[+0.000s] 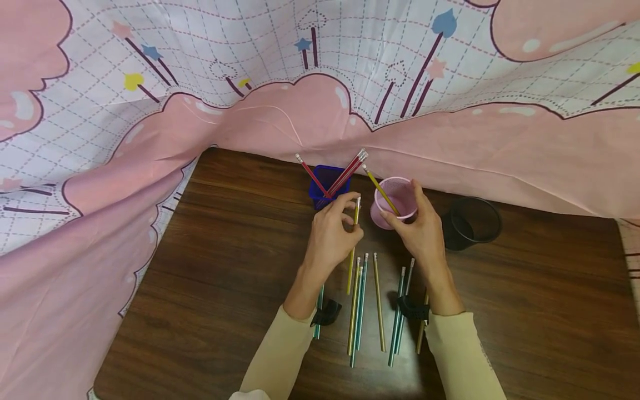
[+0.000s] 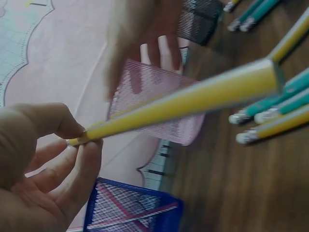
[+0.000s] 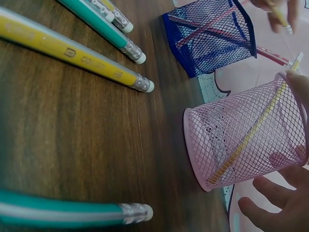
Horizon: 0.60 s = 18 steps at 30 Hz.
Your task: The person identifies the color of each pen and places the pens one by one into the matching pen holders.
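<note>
My left hand (image 1: 330, 230) pinches a yellow pencil (image 2: 193, 104) near its eraser end, between thumb and fingertips. The pencil points downward, in front of a blue mesh holder (image 1: 315, 191). My right hand (image 1: 425, 233) grips a pink mesh cup (image 3: 227, 121) near its rim, thumb on the near side and fingers around the far side. Inside the cup leans one yellow pencil (image 1: 376, 185), eraser end up and sticking out over the rim. Red pencils (image 1: 347, 176) stand slanted in the blue holder, just beyond my left hand.
Right of the pink cup is a black mesh cup (image 1: 457, 236). Several green pencils (image 1: 362, 300) and yellow pencils (image 1: 380, 305) lie on the dark wooden table (image 1: 215, 266) between and under my forearms. A pink patterned cloth (image 1: 280, 119) hangs along the table's back and left edges.
</note>
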### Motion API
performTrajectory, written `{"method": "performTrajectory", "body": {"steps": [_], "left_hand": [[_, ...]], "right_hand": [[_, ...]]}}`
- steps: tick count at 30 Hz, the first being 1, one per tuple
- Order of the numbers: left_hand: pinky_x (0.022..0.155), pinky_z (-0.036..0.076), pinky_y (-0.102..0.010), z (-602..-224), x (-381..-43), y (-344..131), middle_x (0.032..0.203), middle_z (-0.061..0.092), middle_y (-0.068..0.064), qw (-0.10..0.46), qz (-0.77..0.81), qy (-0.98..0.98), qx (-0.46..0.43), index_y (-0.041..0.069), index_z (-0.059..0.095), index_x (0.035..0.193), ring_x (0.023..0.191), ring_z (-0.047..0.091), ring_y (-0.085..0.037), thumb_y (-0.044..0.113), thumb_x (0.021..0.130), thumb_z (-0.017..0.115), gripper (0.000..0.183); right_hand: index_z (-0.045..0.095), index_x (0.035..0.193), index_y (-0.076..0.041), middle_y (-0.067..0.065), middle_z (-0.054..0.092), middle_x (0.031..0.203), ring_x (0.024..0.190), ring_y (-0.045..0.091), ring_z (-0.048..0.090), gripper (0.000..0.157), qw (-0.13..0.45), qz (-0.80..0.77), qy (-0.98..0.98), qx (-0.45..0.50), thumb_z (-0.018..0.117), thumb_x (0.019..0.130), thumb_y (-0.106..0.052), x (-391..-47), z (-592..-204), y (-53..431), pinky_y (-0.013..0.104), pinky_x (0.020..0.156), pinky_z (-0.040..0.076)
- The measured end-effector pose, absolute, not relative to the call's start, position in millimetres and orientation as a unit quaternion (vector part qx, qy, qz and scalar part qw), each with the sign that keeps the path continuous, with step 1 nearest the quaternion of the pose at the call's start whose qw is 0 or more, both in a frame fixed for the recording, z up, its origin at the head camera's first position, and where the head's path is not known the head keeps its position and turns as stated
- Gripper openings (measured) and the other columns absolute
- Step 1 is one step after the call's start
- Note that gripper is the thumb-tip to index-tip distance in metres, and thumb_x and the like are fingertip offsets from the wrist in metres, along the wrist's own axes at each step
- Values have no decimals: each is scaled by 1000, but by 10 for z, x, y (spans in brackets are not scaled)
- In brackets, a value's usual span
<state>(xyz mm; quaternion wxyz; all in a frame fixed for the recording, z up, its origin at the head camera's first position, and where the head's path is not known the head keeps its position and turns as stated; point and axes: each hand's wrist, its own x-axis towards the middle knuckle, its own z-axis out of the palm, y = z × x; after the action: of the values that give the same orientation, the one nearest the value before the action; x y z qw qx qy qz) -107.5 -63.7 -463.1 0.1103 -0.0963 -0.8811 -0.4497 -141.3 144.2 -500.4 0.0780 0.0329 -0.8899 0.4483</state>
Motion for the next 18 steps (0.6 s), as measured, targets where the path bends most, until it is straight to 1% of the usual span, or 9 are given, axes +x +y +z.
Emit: {"method": "performTrajectory", "body": {"steps": [7, 13, 16, 18], "left_hand": [[64, 52, -19, -4419, -1257, -652, 109, 68, -5, 143, -488, -855, -100, 12, 59, 131, 78, 68, -11, -4, 74, 71, 60], [58, 53, -19, -4262, -1426, -666, 110, 68, -6, 171, -521, -831, -94, 11, 59, 129, 78, 68, -12, -3, 76, 69, 55], [61, 53, -20, -4227, -1473, -669, 109, 68, -5, 185, -523, -827, -90, 11, 60, 128, 77, 68, -10, -3, 76, 70, 55], [65, 52, -21, -4219, -1491, -668, 109, 68, -3, 190, -520, -828, -89, 11, 60, 128, 77, 68, -10, -2, 76, 71, 55]], "right_hand": [[34, 155, -12, 12, 46, 150, 134, 32, 48, 95, 83, 442, -893, 33, 85, 79, -39, -1416, -4976, 1459, 49, 109, 38], [38, 153, -11, 17, 51, 144, 126, 34, 54, 94, 86, 439, -894, 34, 86, 77, -38, -1420, -4970, 1463, 50, 104, 42], [39, 152, -11, 17, 53, 142, 123, 34, 56, 93, 84, 437, -895, 33, 86, 77, -39, -1424, -4968, 1459, 51, 102, 43], [39, 152, -11, 17, 53, 143, 123, 34, 56, 94, 82, 437, -895, 32, 86, 77, -40, -1426, -4971, 1456, 51, 103, 43]]}}
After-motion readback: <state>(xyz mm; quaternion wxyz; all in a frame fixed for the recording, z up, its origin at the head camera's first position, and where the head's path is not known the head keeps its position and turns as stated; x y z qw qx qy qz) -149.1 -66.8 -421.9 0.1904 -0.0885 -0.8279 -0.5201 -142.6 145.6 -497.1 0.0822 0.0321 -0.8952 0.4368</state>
